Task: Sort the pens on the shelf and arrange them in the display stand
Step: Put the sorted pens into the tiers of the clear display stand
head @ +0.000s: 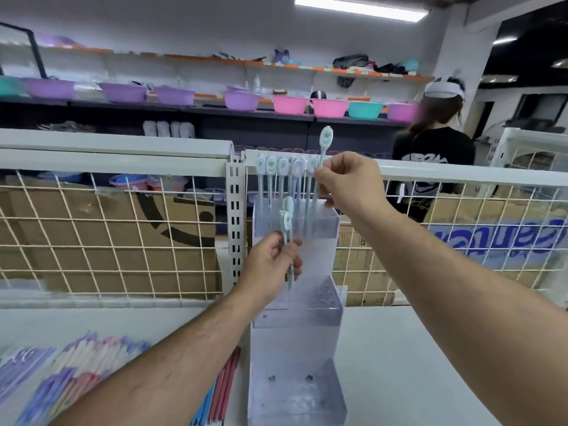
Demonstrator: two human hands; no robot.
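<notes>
At the top tier of the clear three-step acrylic display stand [307,318], where five pale charm-topped pens [282,167] stand, the right hand [347,179] pinches a sixth pen [325,138] and the left hand [270,262] grips two more pens [287,210] over the open lower steps.

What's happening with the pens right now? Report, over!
Right hand pinches one pale blue oval-topped plastic pen at the top of the clear acrylic tiered display stand. Left hand holds two more pens. Row of pens stands in it. Nothing blocking.
</notes>
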